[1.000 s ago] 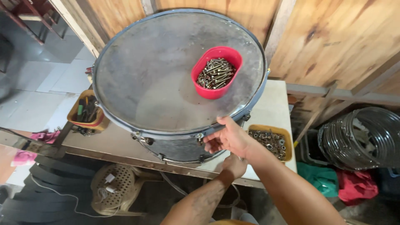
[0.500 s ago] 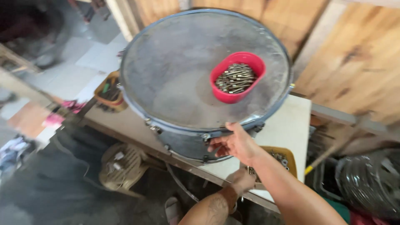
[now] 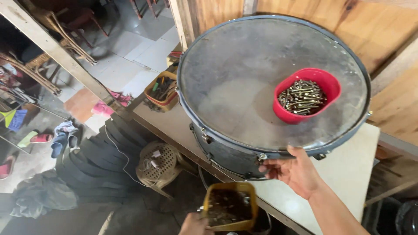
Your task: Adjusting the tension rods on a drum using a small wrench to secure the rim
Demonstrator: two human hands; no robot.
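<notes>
My right hand (image 3: 298,173) is at the near rim of the large drum (image 3: 244,82), thumb up against the metal hoop, fingers curled loosely under the edge beside a tension lug; palm partly open, nothing enclosed in it, contact with the hoop only. My left hand (image 3: 193,225) shows at the bottom edge of the view, gripping the near side of a yellow rectangular tub (image 3: 229,210) with dark small parts inside; contents too blurred to identify. The tub is held in the air below table level, in front of the drum and to the left of my right forearm. The drum lies flat on a pale tabletop (image 3: 348,174), its grey, scuffed head facing up, its left part overhanging the table's edge. On the drum head, right of centre, sits a red plastic bowl (image 3: 324,80) filled with brass-coloured screws (image 3: 301,96). Behind the drum's left side, on the table, a second yellowish tray (image 3: 163,89) holds assorted hand tools. Under the table: a beige perforated basket (image 3: 159,163) with cable, next to a stack of dark curved hoops (image 3: 98,154). Wooden plank wall (image 3: 383,30) behind the drum.
</notes>
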